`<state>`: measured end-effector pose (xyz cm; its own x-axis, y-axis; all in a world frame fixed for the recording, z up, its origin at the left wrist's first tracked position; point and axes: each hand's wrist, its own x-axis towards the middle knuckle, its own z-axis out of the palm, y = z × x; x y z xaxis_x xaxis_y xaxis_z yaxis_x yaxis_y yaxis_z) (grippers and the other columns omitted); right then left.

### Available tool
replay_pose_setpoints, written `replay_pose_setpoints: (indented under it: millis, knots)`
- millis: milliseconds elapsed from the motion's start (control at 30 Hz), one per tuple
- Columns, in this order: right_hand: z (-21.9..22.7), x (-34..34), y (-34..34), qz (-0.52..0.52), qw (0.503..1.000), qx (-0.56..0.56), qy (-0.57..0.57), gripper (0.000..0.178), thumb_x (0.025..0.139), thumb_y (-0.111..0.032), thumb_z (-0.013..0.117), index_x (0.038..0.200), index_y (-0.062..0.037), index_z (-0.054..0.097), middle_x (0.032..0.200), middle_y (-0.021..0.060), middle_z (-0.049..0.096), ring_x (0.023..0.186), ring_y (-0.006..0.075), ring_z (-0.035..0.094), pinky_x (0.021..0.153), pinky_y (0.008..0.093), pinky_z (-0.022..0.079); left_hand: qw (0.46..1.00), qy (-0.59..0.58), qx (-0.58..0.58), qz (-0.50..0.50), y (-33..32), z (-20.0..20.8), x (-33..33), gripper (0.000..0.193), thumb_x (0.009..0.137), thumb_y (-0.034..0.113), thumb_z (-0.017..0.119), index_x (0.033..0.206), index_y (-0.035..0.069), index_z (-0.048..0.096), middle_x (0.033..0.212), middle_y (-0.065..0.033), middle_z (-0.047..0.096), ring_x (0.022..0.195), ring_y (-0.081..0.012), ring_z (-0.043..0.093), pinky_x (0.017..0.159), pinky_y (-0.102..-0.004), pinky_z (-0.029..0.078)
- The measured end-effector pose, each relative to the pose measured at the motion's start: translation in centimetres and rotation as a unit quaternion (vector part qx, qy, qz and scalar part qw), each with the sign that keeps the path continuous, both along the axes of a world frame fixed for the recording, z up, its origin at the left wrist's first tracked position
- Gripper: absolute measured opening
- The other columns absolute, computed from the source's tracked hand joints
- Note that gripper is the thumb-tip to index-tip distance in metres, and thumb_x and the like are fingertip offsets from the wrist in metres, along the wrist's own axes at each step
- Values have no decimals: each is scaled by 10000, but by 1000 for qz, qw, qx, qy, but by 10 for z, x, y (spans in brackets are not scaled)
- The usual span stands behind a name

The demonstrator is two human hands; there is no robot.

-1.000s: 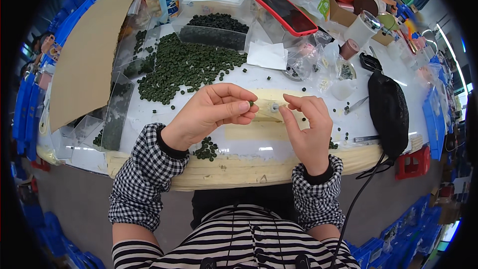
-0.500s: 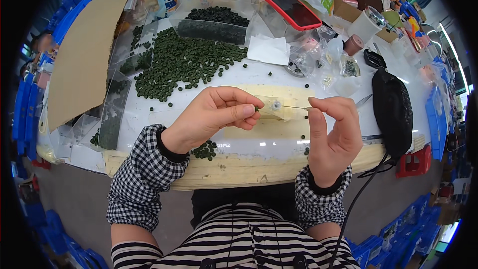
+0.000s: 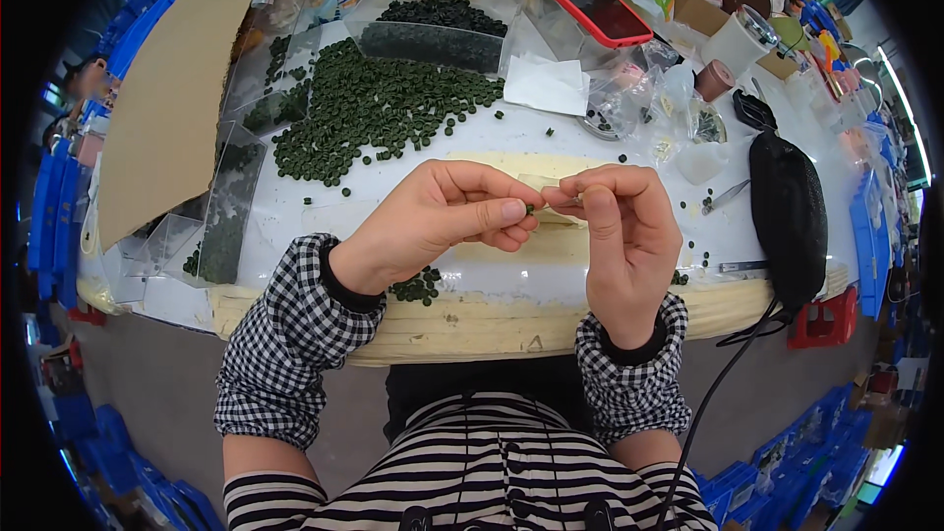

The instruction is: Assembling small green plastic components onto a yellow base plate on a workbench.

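Observation:
My left hand [image 3: 433,221] pinches a small dark green bead [image 3: 530,208] between thumb and forefinger. Close against it, my right hand [image 3: 629,251] is closed on a thin metal needle [image 3: 578,203], mostly hidden by the fingers now. The fingertips of both hands almost meet above a cream-coloured block [image 3: 551,221] on the table. A large heap of dark green beads [image 3: 374,113] spreads beyond my left hand. A smaller cluster of beads [image 3: 418,287] lies near the table edge, beside my left wrist.
A clear bin [image 3: 433,44] of darker beads stands behind the heap. Cardboard [image 3: 182,88] leans at the left. A red-cased phone [image 3: 587,2], folded white tissue [image 3: 547,86] and plastic bags [image 3: 624,88] lie at the back. A black pouch [image 3: 789,221] with a cable lies right, near tweezers [image 3: 726,197].
My right hand has moved left with the needle, bringing its fingertips up to the left hand's bead. The whole view has shifted slightly.

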<state>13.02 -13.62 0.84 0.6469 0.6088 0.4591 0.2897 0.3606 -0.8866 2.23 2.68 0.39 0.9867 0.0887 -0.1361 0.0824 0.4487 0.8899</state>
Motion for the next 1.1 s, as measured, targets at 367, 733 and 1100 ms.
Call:
replay_pose_setpoints:
  millis: [367,733,1100]
  knots:
    - [0,6,-4,-97,995,4,-30,79,932,-47,586,924,32,576,890,102,644,824,156,655,747,264,530,1000,13,11,2,0,5,0,220,931,100,608,1116,-18,628,957,-95,696,828,-124,678,781,-253,565]
    - [-4,21,-4,-209,885,-186,-373,141,793,-16,688,924,-14,636,924,96,631,866,276,576,739,348,461,1000,2,12,12,2,1,0,216,927,100,615,1111,-14,629,962,-82,690,840,-120,674,790,-243,561]
    - [2,29,-83,-208,871,-314,-315,105,734,-2,711,816,-15,647,769,73,612,778,259,539,700,347,433,999,6,27,21,-1,1,1,196,930,90,609,1099,-8,631,962,-84,686,838,-121,674,774,-245,569]
